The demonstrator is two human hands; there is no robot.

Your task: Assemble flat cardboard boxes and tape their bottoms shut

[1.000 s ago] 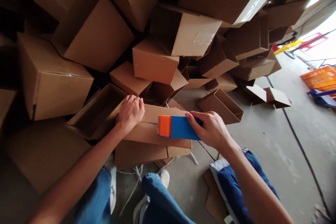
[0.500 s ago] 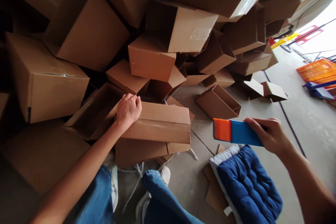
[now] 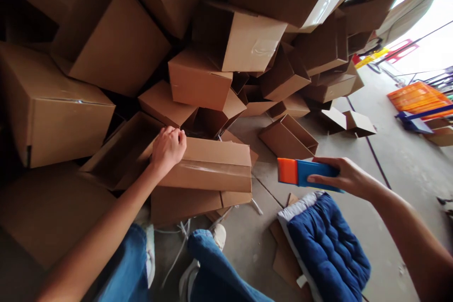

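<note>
My left hand (image 3: 169, 147) is closed at the far left edge of a long cardboard box (image 3: 212, 170), with its fingertips hidden. That box lies on top of another cardboard box (image 3: 187, 203). Off to the right, my right hand (image 3: 336, 175) grips a flat blue tool with an orange end (image 3: 288, 171), held in the air with the orange end pointing left. Its exact kind cannot be made out. Below the tool, a blue tufted cushion (image 3: 329, 245) lies on the floor, partly over flat cardboard (image 3: 283, 255).
A tall heap of cardboard boxes (image 3: 116, 37) fills the far side and the left. An open box (image 3: 288, 136) sits on the concrete floor (image 3: 399, 207). White strapping (image 3: 177, 259) lies near my feet. An orange crate (image 3: 419, 98) stands far right.
The view has swung slightly right, so things appear shifted left. My right hand has turned the blue tool a little, and its thumb now lies along the tool's face. My left hand stays on the box.
</note>
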